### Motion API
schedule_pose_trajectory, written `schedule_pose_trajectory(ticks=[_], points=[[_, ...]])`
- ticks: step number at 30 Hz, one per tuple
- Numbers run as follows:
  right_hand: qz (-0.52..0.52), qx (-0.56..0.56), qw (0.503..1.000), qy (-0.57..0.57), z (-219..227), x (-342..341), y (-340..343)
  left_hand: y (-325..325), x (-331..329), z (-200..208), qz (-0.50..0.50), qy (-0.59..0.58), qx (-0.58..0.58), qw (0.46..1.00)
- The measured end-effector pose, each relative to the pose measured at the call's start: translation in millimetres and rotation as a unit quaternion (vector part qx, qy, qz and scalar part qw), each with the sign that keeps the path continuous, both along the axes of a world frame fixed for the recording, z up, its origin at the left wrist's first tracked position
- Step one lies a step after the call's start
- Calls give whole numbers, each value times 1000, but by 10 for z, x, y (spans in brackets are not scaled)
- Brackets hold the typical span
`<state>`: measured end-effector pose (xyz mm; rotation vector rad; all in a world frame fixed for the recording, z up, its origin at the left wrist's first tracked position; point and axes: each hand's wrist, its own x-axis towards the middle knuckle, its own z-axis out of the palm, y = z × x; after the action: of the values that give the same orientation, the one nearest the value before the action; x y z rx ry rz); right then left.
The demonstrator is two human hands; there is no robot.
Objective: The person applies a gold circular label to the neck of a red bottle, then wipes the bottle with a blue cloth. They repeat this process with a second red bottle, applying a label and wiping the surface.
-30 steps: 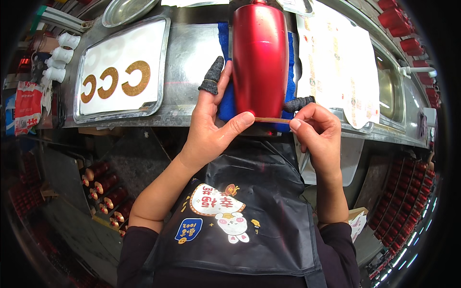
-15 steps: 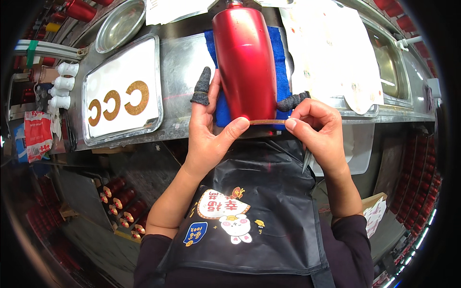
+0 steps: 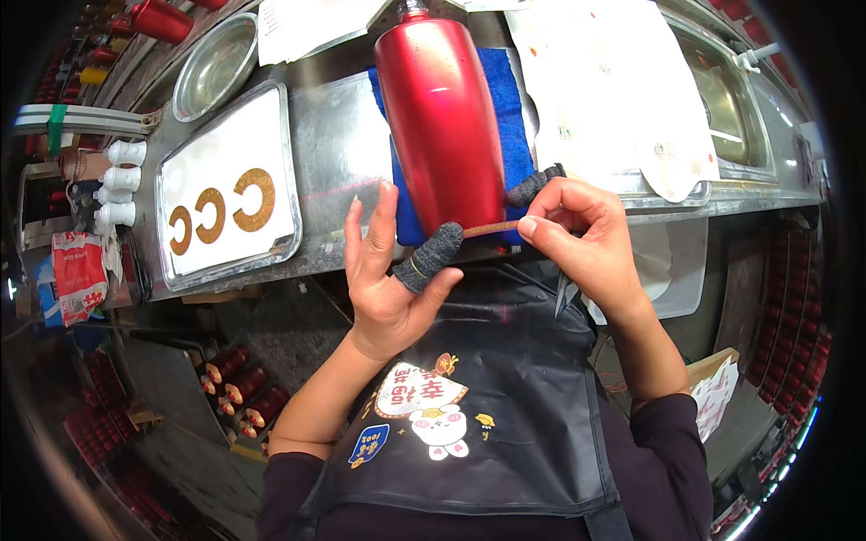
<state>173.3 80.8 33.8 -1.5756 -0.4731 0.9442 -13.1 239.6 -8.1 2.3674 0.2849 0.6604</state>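
A glossy red bottle (image 3: 444,117) lies on a blue towel (image 3: 512,99), its base toward me. Across that base runs a thin orange-gold strip (image 3: 492,228). My right hand (image 3: 582,234) pinches the strip's right end between thumb and forefinger; a dark grey cloth finger cover on this hand rests by the bottle's side. A pointed metal tool (image 3: 566,293), possibly tweezers, juts from under the right palm. My left hand (image 3: 392,288) has its fingers spread, with its grey-covered forefinger touching the strip's left end at the base.
To the left, a metal tray (image 3: 293,171) carries a white sheet with three gold C-shaped pieces. Behind it sits a round metal bowl (image 3: 215,68). White printed sheets (image 3: 604,90) cover the bench on the right, beside a metal basin (image 3: 726,117). More red bottles (image 3: 248,388) stand below, left.
My left thumb has come off the strip, and the covered left forefinger has swung down onto its left end. My right hand keeps its pinch. The view has shifted slightly.
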Motion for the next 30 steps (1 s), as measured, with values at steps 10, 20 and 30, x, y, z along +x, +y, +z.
schedule_pose_trajectory(ticks=[10,20,30], points=[[5,19,1000,-9,-55,19,-9,19,-52,-17,12,21,61,998],[1,12,1000,-18,-119,35,-27,72,135,223,-23,34,172,984],[7,11,1000,-23,-188,50,-13,-9,421,369,-36,11,255,966]])
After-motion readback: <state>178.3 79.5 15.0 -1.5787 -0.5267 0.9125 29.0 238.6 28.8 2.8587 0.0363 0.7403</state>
